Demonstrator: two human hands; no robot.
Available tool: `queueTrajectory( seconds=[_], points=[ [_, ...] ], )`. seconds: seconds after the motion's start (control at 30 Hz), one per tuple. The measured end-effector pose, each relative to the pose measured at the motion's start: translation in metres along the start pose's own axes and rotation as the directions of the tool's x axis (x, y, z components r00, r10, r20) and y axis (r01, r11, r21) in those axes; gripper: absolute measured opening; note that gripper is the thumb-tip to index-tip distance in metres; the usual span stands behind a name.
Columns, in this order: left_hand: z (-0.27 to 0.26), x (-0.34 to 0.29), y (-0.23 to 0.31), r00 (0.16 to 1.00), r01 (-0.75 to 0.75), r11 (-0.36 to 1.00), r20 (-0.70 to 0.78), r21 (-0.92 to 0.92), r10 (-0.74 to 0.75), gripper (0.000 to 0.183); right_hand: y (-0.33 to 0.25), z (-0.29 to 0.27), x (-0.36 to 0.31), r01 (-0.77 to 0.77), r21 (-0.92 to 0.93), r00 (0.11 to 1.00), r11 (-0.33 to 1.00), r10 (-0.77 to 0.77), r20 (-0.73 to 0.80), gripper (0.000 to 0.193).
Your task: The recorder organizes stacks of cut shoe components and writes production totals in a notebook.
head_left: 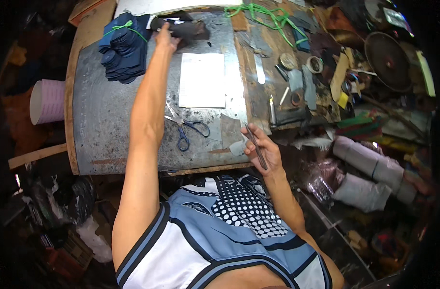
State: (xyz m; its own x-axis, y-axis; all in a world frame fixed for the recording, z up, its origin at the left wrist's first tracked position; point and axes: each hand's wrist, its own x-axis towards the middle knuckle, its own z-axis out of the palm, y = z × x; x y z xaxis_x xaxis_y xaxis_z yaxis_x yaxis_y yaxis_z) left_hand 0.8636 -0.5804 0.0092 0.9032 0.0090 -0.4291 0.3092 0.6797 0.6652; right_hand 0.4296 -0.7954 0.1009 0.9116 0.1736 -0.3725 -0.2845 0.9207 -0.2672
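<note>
My left hand point(165, 39) reaches to the far side of the metal-topped table, its fingers closed at the edge of a black leather-like piece point(193, 30); some fingertips are hidden. Beside it on the left lies a stack of dark blue cut pieces point(126, 55), tied with green string. Near the front edge my right hand point(268, 153) grips a slim dark metal tool point(256, 146), held slantwise with its point up. A grey scrap point(230, 131) lies next to that hand. Scissors with blue handles point(182, 129) rest partly spread between my arms, below a white pad of paper point(202, 80).
On the right, a wooden worktop holds green cord point(273, 19), a roll of tape point(315, 64), a round tin point(287, 60) and scraps. A dark round disc point(392, 61) stands beyond. Wrapped rolls point(374, 166) lie at lower right; a pink cylinder point(48, 102) stands left.
</note>
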Motion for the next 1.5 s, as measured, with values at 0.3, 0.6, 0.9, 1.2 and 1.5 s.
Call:
queueTrajectory(
  seconds=[0.3, 0.6, 0.9, 1.2, 1.5],
  points=[
    [-0.043, -0.075, -0.03, 0.754, -0.627, -0.065, 0.625, 0.777, 0.204, 0.04, -0.022, -0.032, 0.012, -0.126, 0.193, 0.988, 0.973, 0.106, 0.109, 0.051],
    [-0.073, -0.124, -0.012, 0.707, -0.609, -0.428, 0.701, 0.667, 0.086, 0.033, -0.02, -0.03, 0.043, -0.165, 0.021, 0.976, 0.986, 0.161, 0.148, 0.061],
    [-0.096, -0.174, 0.001, 0.794, -0.379, -0.396, 0.514, 0.836, 0.324, 0.039, -0.034, 0.018, 0.113, 0.024, -0.369, 0.998, 0.929, -0.044, -0.046, 0.051],
    [-0.057, -0.214, -0.035, 0.967, -0.2, 0.219, 0.157, 0.955, 0.201, 0.056, -0.033, 0.002, 0.138, -0.066, -0.859, 0.932, 0.508, -0.276, -0.235, 0.053],
    [-0.061, -0.206, -0.081, 0.98, -0.178, 0.429, 0.119, 0.885, 0.16, 0.056, -0.07, -0.015, 0.2, -0.071, -0.916, 0.879, -0.395, -0.458, 0.129, 0.056]
  ],
)
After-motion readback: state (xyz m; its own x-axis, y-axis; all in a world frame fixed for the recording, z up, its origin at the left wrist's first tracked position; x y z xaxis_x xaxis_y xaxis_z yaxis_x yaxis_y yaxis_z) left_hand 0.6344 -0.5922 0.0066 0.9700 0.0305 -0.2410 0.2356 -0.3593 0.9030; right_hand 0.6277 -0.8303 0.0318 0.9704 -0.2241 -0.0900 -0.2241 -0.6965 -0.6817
